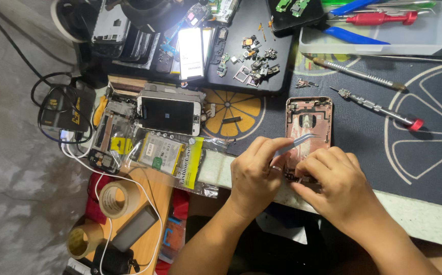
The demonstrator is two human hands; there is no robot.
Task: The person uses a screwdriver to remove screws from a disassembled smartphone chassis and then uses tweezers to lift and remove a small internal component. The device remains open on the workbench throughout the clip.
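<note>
A pink, opened phone housing (308,122) lies on a dark mat printed with citrus slices (363,127). My left hand (255,175) pinches metal tweezers (297,141) whose tips point over the housing's middle. My right hand (333,181) rests on the housing's near end, fingers curled down on it and holding it in place. Both hands cover the lower part of the housing.
Two precision screwdrivers (378,108) lie right of the housing. A clear tray (378,35) with red and blue tools stands at the back right. A dark tray with several small parts (254,58), phone screens (170,114), packaged parts (165,153), tape rolls (115,199) and cables crowd the left.
</note>
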